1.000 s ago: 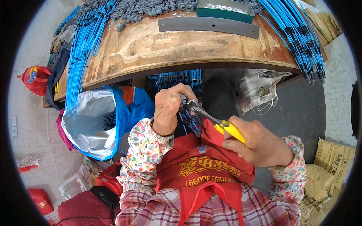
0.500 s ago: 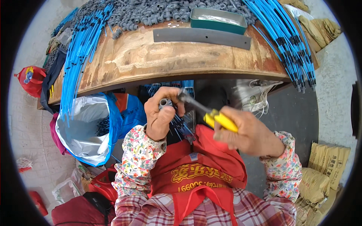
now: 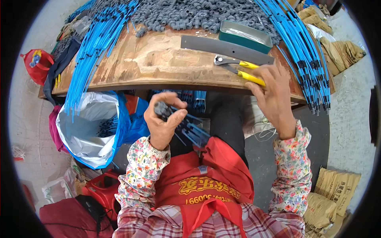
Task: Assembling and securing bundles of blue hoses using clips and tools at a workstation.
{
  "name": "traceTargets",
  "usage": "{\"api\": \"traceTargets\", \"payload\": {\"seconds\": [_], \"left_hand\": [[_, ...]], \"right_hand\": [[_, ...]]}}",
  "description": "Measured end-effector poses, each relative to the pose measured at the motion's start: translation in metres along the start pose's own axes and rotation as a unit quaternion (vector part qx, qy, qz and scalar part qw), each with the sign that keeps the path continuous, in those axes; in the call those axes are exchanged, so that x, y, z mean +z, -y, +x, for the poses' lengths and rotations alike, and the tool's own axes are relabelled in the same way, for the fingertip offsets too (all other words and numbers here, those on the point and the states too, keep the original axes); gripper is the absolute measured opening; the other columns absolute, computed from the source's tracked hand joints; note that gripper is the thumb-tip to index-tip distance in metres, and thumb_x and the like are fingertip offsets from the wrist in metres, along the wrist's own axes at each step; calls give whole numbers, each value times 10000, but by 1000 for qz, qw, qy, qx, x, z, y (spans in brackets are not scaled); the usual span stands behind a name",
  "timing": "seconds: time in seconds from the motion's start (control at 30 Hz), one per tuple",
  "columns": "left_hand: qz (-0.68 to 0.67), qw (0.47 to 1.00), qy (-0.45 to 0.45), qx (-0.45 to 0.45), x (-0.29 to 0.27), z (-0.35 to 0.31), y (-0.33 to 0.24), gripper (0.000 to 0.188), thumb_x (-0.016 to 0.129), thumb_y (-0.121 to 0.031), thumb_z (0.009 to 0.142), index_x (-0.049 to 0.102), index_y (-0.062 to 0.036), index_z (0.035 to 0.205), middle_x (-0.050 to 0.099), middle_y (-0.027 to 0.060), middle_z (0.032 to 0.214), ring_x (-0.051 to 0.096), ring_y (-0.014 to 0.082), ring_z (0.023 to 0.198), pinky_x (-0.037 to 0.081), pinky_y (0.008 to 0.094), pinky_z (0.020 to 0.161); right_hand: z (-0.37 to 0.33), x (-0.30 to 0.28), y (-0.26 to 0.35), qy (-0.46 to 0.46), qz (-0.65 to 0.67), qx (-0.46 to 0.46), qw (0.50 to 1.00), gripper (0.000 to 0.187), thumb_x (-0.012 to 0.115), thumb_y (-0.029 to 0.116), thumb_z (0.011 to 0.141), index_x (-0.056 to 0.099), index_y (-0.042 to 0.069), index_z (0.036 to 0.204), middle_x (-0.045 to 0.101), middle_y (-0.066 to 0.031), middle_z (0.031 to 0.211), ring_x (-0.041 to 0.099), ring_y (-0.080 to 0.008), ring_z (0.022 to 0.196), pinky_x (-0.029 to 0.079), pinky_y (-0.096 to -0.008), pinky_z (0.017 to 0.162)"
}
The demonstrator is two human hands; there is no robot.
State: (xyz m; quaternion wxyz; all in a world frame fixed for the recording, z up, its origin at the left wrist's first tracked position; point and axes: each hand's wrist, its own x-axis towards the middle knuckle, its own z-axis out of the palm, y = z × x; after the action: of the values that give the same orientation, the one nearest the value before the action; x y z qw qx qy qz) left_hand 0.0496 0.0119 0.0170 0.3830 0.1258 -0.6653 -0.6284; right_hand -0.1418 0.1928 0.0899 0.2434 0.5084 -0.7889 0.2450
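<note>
My left hand (image 3: 162, 121) is closed around a bundle of thin blue tubes (image 3: 195, 133) with black sections, held above my lap. A dark grey plastic fitting (image 3: 162, 109) shows at the top of this grip, blurred; how it joins the tubes is hidden. At the table's front edge, my right hand (image 3: 274, 93) has its fingers apart over the yellow handles of a pair of pincers (image 3: 228, 62). Those pincers lie on the wood with their handles spread, and my fingertips are at the handle ends.
Grey fittings (image 3: 190, 15) are heaped along the back of the wooden table (image 3: 158, 59). A grey metal strip (image 3: 222, 48) lies before a green tray (image 3: 242, 37). Blue tubes (image 3: 93, 55) overhang the left side, more tubes (image 3: 305, 59) the right. A lined blue bag (image 3: 85, 148) stands below left.
My right hand has carried the pincers from beside my left hand up onto the table, and its fingers have loosened. My left hand still holds the bundle, slightly lower and to the left.
</note>
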Motion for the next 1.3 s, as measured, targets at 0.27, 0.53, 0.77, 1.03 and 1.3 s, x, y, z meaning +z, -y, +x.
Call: {"api": "traceTargets", "payload": {"seconds": [0.27,0.53,0.77,1.03,1.3], "left_hand": [[0,989,-146,-34,-17,-9,22,259,621,34,725,544,26,972,623,94,825,616,179,747,499,308,725],[-206,965,-158,27,-87,19,-23,227,552,11,737,527,7,962,602,113,822,628,261,756,531,394,725],[-209,958,-184,69,-162,46,-97,194,562,-39,773,529,11,957,603,137,855,606,302,862,495,476,818],[-333,932,-135,-54,-140,15,-81,157,589,-117,808,557,23,873,612,142,876,593,287,877,477,480,854],[-476,814,-118,-312,-36,-40,31,248,578,-242,868,563,2,908,625,144,882,607,297,880,504,443,808]], "right_hand": [[-72,19,60,98,238,115,960,143,704,94,736,615,55,841,591,-95,781,546,-286,756,409,-373,694],[-139,45,129,278,572,284,718,83,639,66,808,614,-9,835,626,-96,753,607,-166,691,482,-281,647],[-144,70,147,360,584,219,694,186,663,83,821,604,-5,975,638,-68,882,602,-118,801,486,-254,708],[-117,55,147,106,583,159,790,626,811,194,688,501,51,1212,548,-119,1180,523,-194,1096,470,-320,860],[-110,12,95,-88,521,90,844,787,865,275,614,451,35,1239,492,-130,1245,471,-238,1152,432,-361,888]]}}
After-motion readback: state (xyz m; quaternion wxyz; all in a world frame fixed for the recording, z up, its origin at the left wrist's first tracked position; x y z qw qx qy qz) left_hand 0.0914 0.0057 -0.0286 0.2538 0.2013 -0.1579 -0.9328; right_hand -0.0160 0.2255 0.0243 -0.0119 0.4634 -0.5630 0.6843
